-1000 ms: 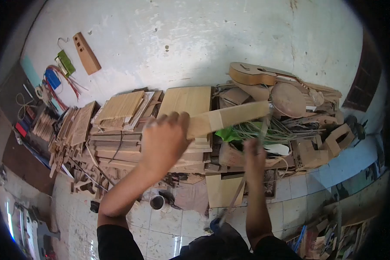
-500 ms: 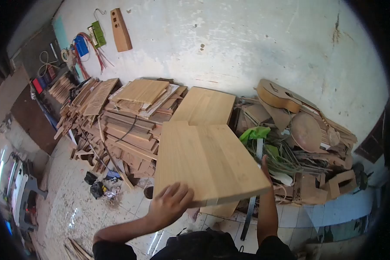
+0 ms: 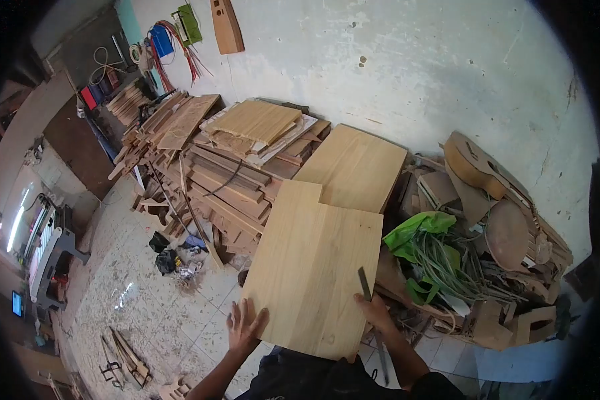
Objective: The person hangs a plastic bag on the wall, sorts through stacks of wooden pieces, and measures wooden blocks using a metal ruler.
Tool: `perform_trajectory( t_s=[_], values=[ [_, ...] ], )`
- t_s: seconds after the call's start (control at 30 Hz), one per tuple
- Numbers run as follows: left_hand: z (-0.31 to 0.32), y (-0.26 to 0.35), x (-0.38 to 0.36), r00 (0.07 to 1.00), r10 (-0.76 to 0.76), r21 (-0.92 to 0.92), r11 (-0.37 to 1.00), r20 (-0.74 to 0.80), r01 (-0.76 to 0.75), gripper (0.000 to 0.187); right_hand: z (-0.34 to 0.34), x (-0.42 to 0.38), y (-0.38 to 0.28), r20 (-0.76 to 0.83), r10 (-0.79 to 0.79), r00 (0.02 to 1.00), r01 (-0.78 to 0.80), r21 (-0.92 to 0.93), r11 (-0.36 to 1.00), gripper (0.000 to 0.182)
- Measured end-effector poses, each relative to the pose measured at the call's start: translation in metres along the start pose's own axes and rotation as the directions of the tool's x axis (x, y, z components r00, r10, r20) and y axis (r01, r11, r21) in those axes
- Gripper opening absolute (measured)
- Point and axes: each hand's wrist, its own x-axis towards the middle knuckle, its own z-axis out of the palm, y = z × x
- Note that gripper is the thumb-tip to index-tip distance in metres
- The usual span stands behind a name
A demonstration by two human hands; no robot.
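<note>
A pale wooden board (image 3: 313, 273) made of joined strips lies before me, its near edge close to my body. My left hand (image 3: 247, 325) is at the board's lower left edge, fingers spread and touching it. On the other side, my right hand (image 3: 376, 312) closes around a long, thin metal ruler (image 3: 365, 281) at the board's right edge. The ruler's upper end shows over the board and its lower end reaches down past my wrist. Behind, a second pale board (image 3: 360, 163) is partly covered by the first.
Stacked wood offcuts (image 3: 213, 177) fill the left by the wall. At right lie a guitar body (image 3: 477, 167), a green bag (image 3: 420, 230), tangled strands (image 3: 447, 267) and cardboard (image 3: 537, 327). Clamps (image 3: 123, 360) and black plastic bags (image 3: 167, 260) are on the dusty tiled floor (image 3: 200, 333).
The board has turned and come down closer to my body. My left hand has shifted from its front edge to its left side, fingers spreading. My right hand now grips the ruler.
</note>
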Motion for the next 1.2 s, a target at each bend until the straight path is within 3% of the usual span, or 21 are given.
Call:
perform_trajectory(
  t_s=[0.17,0.2,0.27,0.3,0.33,0.4,0.43,0.47,0.57,0.63,0.67,0.7,0.77,0.83,0.87,0.9,0.93,0.97,1.07,1.13,1.2],
  values=[
    [-0.014,-0.017,0.021,0.995,0.011,-0.07,0.998,0.096,-0.004,0.079,0.024,0.013,0.023,-0.237,0.09,0.967,-0.051,0.165,0.985,0.05],
    [-0.022,-0.027,0.037,0.99,0.014,-0.263,0.964,0.139,0.024,0.087,0.024,0.018,0.024,-0.248,0.105,0.963,-0.064,0.167,0.984,0.05],
    [-0.001,-0.069,0.067,0.955,0.011,-0.703,0.68,0.295,0.209,0.101,0.023,0.022,0.025,-0.245,0.103,0.964,-0.073,0.13,0.989,0.053],
    [0.026,-0.092,0.086,0.915,0.033,-0.852,0.379,0.403,0.361,0.106,0.025,0.022,0.029,-0.257,0.123,0.959,-0.092,0.13,0.987,0.053],
    [0.017,-0.086,0.123,0.847,-0.109,-0.82,0.216,0.52,0.531,0.096,0.026,0.024,0.034,-0.28,0.097,0.955,-0.052,0.164,0.985,0.054],
    [0.08,-0.114,0.198,0.851,0.112,-0.83,-0.188,0.513,0.525,0.084,0.028,0.031,0.044,-0.315,0.088,0.945,-0.025,0.199,0.98,0.055],
    [0.074,-0.104,0.244,0.819,0.162,-0.798,-0.185,0.551,0.573,0.08,0.025,0.034,0.052,-0.282,0.155,0.947,-0.099,0.203,0.974,0.057],
    [0.049,-0.079,0.284,0.724,0.053,-0.713,-0.14,0.688,0.687,0.088,0.023,0.033,0.057,-0.25,0.227,0.942,-0.177,0.206,0.962,0.058],
    [0.035,-0.046,0.363,0.703,-0.004,-0.691,-0.187,0.711,0.698,0.089,0.014,0.038,0.029,-0.157,0.24,0.958,-0.194,0.264,0.945,0.063],
    [0.051,-0.049,0.378,0.706,-0.003,-0.705,0.053,0.708,0.707,0.083,0.009,0.044,-0.003,-0.166,0.34,0.925,-0.312,0.177,0.934,0.067],
    [0.066,-0.052,0.371,0.693,0.005,-0.692,0.06,0.721,0.72,0.083,0.008,0.047,-0.007,-0.174,0.395,0.902,-0.387,0.08,0.919,0.071],
    [0.086,-0.055,0.36,0.782,-0.059,-0.784,-0.029,0.62,0.62,0.077,0.01,0.054,0.018,-0.179,0.403,0.897,-0.393,0.091,0.915,0.071],
    [0.129,-0.065,0.333,0.882,-0.178,-0.898,-0.149,0.436,0.414,0.066,0.018,0.066,0.083,-0.284,0.256,0.924,-0.308,-0.158,0.938,0.069],
    [0.159,-0.081,0.297,0.898,-0.23,-0.923,-0.183,0.375,0.339,0.061,0.022,0.05,0.091,-0.268,0.15,0.952,-0.19,-0.128,0.973,0.068],
    [0.165,-0.092,0.28,0.921,-0.173,-0.925,-0.217,0.35,0.311,0.057,0.024,0.041,0.094,-0.248,0.032,0.968,-0.059,-0.103,0.993,0.068],
    [0.162,-0.097,0.263,0.94,-0.116,-0.926,-0.246,0.322,0.287,0.052,0.028,0.035,0.118,-0.283,-0.175,0.943,0.084,-0.306,0.948,0.061],
    [0.159,-0.1,0.243,0.935,-0.122,-0.925,-0.232,0.334,0.301,0.052,0.031,0.025,0.144,-0.275,-0.162,0.948,0.079,-0.289,0.954,0.061],
    [0.146,-0.094,0.225,0.974,0.021,-0.908,-0.357,0.225,0.217,0.052,0.031,0.013,0.175,-0.247,-0.125,0.961,0.062,-0.248,0.967,0.061],
    [0.13,-0.044,0.199,0.996,-0.092,-0.998,0.058,-0.016,-0.011,0.063,0.022,-0.008,0.191,-0.225,-0.232,0.946,0.16,-0.297,0.941,0.053],
    [0.11,-0.004,0.183,0.978,-0.115,-0.939,0.319,-0.174,-0.13,0.064,0.015,-0.016,0.215,-0.094,-0.425,0.9,0.258,-0.671,0.695,0.044],
    [0.082,0.037,0.169,0.979,-0.169,-0.963,0.259,-0.118,-0.071,0.063,0.003,-0.03,0.183,-0.039,-0.455,0.89,0.282,-0.735,0.616,0.031]
  ],
)
